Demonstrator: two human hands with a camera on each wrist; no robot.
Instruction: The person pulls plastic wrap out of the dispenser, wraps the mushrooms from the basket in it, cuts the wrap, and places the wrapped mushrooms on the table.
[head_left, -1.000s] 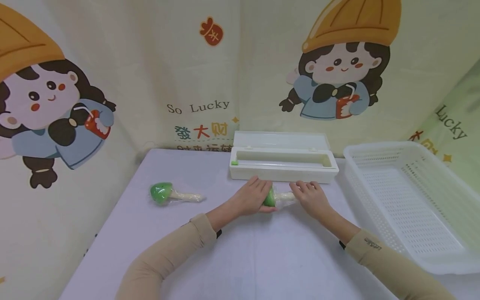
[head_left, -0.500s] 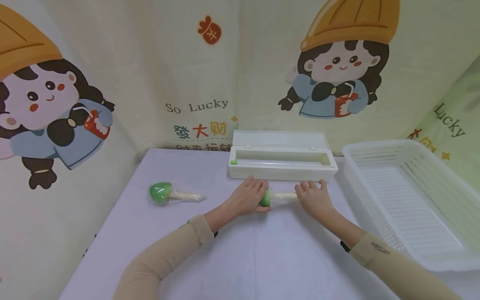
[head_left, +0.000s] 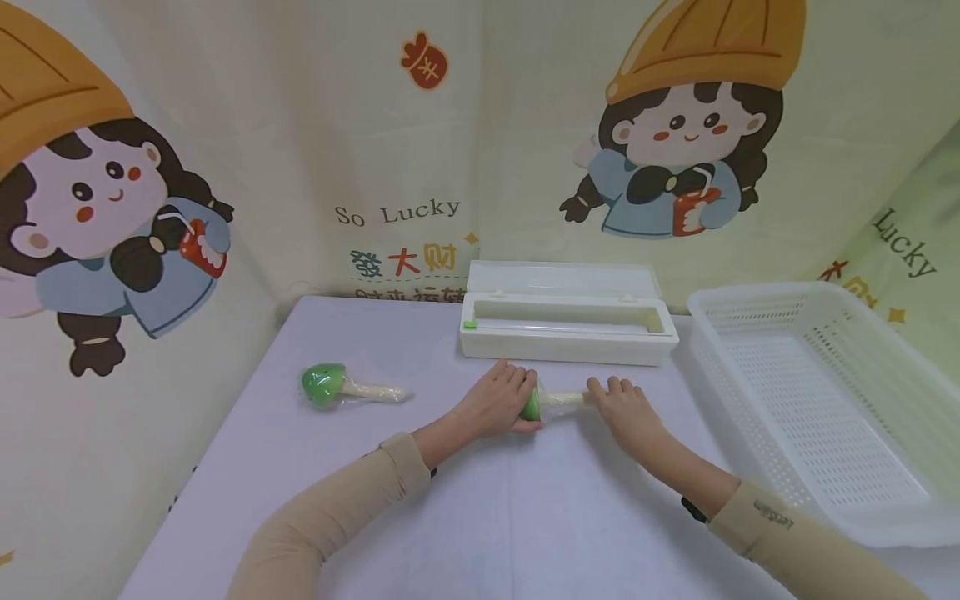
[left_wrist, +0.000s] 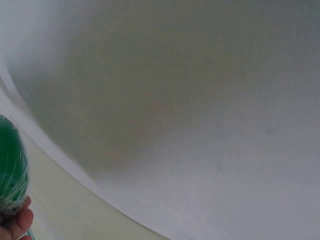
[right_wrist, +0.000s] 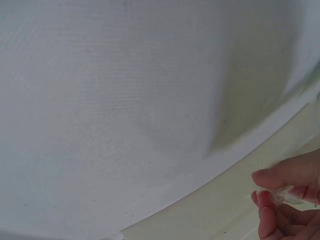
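Note:
A toy-like mushroom with a green cap and pale stem [head_left: 562, 400], wrapped in clear film, lies crosswise between the two hands in the head view. My left hand [head_left: 498, 400] grips the cap from the left; in the left wrist view, fingers [left_wrist: 19, 226] rest below the wrapped green cap [left_wrist: 11, 165]. At the stem's far end, my right hand [head_left: 628, 417] pinches the film. The right wrist view shows a bunched, clear bit of wrap [right_wrist: 285, 195] between thumb and fingers. A second wrapped green-capped mushroom [head_left: 324, 385] lies on the table to the left.
Behind the hands stands a long white cling-film box [head_left: 570, 347] with its lid raised and a green slider at its left end. A white perforated plastic basket [head_left: 738, 408] occupies the right side. A printed curtain [head_left: 300, 167] hangs behind the table [head_left: 510, 517].
The right hand shifts slightly outward, then back left and lower, its fingers drawing together at the stem's end. The left hand and cap slide slightly left. The second mushroom stays put.

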